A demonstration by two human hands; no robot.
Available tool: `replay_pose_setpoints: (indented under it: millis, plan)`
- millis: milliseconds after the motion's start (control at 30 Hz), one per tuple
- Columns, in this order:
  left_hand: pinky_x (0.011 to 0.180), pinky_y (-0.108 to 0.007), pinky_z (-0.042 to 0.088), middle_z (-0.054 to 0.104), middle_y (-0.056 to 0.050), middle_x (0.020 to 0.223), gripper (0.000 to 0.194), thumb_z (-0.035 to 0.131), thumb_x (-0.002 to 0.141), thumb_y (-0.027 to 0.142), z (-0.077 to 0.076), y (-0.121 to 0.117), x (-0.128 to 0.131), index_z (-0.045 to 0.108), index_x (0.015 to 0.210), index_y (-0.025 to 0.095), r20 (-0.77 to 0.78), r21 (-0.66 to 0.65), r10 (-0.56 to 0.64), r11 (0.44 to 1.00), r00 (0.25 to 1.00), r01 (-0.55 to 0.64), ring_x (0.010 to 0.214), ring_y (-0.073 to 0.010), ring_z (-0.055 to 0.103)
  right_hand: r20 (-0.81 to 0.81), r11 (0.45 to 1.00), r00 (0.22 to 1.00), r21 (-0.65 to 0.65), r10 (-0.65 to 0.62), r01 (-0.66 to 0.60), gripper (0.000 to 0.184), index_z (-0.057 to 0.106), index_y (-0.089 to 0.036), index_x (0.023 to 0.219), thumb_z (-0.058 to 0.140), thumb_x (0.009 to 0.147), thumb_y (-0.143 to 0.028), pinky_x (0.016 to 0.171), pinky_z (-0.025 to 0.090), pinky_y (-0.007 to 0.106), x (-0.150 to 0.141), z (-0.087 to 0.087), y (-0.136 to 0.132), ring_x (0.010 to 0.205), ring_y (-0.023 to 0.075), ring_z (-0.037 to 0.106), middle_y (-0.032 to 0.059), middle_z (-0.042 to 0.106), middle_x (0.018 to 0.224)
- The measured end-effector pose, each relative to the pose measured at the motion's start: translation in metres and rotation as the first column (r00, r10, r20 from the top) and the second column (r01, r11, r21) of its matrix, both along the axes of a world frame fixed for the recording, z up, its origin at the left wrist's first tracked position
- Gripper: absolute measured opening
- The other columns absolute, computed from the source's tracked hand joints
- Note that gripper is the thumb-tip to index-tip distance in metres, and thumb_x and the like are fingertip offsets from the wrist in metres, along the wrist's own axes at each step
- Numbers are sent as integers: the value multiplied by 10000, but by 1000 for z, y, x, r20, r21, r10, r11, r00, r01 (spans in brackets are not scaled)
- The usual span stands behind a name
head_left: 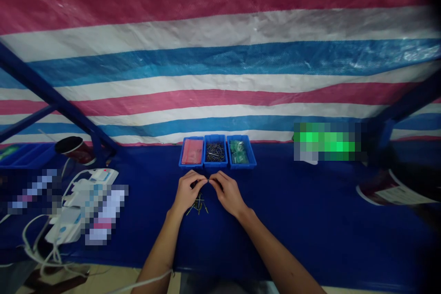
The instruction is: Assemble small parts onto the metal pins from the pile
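Observation:
My left hand (188, 189) and my right hand (225, 192) meet above the blue table. The thumb and forefinger of each are pinched together, and the fingertips almost touch. A tiny dark thing (208, 180) shows between them, too small to name. Just below my left hand, partly covered by it, lies a loose pile of thin metal pieces (199, 205), like screws or nails, some with yellowish ends. Beyond my hands stand three blue bins. The middle bin (216, 164) holds many similar thin metal pieces.
The left bin (191, 166) has pink packets, the right bin (243, 165) green-and-clear packets. A white power strip (70, 227) with cables lies left, near a dark cup (77, 150). Another dark container (374, 188) stands right. Striped sheeting (220, 62) hangs behind the table (310, 229).

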State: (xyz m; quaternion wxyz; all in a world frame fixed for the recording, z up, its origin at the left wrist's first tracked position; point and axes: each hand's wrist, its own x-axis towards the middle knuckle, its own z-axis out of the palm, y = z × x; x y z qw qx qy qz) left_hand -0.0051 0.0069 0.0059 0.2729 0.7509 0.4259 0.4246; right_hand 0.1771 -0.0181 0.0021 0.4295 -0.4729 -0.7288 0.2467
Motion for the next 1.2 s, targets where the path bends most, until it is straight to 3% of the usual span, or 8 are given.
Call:
replay_pose_setpoints:
  millis: [200,433,667,833,1200]
  plan:
    - [718,-311,460,666,-47,743,213,624,912,344,0,-1,1,718,806,186,8,7,-17,1000,1000,17,736,-171,572,52,1000,999,-9,-10,11,226,611,-217,938,423,1029,-303,706,443,262,0,-1,-1,756,158,611,29,641,872]
    - [681,-296,450,655,-44,709,195,632,907,315,1,-2,2,722,798,180,-12,8,-21,1000,1000,21,703,-164,553,148,995,985,-24,-88,92,385,540,-209,731,379,1043,-366,603,380,251,-1,-5,1,604,142,549,1,580,678]
    - [657,-266,427,639,-33,728,194,628,909,307,2,-1,0,712,795,175,-28,-10,33,999,999,-33,676,-143,544,-46,1000,999,-20,-9,8,178,592,-216,1113,485,998,-302,721,469,267,0,0,-1,786,163,636,40,680,965]
    - [657,-267,426,641,-34,718,205,616,916,304,2,-1,0,713,789,176,-30,-12,26,1000,999,-26,672,-146,545,-68,1000,998,5,3,-2,160,622,-222,977,463,993,-224,757,475,280,-1,-2,0,812,169,635,34,669,915]
    - [652,-273,433,643,-38,709,217,610,918,318,3,-2,2,721,788,184,-36,1,9,1000,999,-9,683,-155,557,-44,999,998,-2,-52,52,182,638,-221,930,474,998,-261,734,476,279,1,-5,1,801,181,646,36,683,872]
